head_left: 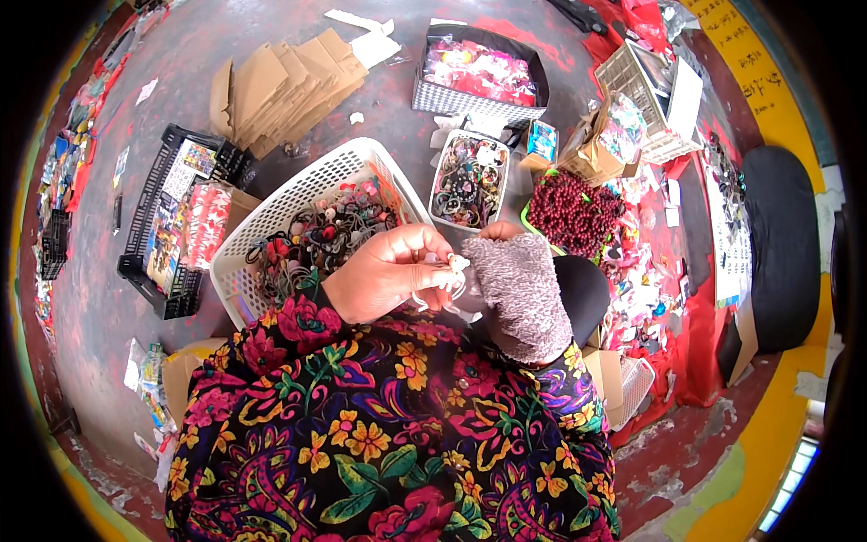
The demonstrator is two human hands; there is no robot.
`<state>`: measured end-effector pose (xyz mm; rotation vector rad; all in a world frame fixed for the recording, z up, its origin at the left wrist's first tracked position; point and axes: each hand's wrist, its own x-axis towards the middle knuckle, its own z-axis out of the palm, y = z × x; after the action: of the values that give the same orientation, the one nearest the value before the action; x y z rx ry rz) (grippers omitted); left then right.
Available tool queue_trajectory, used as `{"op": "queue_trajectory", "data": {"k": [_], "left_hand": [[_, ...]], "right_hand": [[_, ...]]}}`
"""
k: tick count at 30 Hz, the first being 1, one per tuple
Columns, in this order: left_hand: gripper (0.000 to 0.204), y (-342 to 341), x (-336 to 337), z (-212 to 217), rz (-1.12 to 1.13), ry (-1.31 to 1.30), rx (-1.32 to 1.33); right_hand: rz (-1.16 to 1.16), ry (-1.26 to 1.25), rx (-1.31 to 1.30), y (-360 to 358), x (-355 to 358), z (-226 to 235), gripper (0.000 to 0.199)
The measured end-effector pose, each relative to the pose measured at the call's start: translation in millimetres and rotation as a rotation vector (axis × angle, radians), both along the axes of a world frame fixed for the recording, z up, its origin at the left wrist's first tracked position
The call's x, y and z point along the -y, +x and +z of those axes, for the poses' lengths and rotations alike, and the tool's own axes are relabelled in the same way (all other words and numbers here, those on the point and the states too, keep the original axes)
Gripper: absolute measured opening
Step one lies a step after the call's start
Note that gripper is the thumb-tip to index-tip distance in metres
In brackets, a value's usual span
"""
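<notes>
the left hand (384, 271) is curled, its fingertips pinched together on a small white piece (456, 265) held in front of the chest, above the lap. the piece is pale, glossy and tiny, with a thin white loop (424, 301) hanging under it; its exact shape is too small to make out. the right hand (501, 232) is mostly hidden under a grey knit cuff (522, 294), only its knuckles showing just beside the piece; whether its fingers close on it cannot be told. both arms wear a dark flowered sleeve (361, 406).

just beyond the hands, on the grey floor (163, 135), stands a white basket (271, 217) of dark tangled hair ties. right of it sits a small tray (470, 181) of mixed rings, then a green bowl of dark red beads (573, 212). farther off lie flat brown card pieces (280, 86), a black crate (167, 226) of packets and a grey basket (479, 77) of pink things.
</notes>
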<state>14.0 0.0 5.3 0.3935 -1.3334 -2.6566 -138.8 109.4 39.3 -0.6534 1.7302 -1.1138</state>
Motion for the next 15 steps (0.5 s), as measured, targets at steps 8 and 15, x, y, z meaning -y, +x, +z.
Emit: {"op": "queue_trajectory", "data": {"k": [8, 15], "left_hand": [[0.006, 3, 2, -6, 0.108, -0.03, -0.083], [0.01, 4, 2, -9, 0.095, -0.062, -0.039]], "right_hand": [[0.504, -0.493, -1.015, -1, -3, 2, 0.011], [0.218, -0.1, 0.161, -4, -7, 11, 0.027]]}}
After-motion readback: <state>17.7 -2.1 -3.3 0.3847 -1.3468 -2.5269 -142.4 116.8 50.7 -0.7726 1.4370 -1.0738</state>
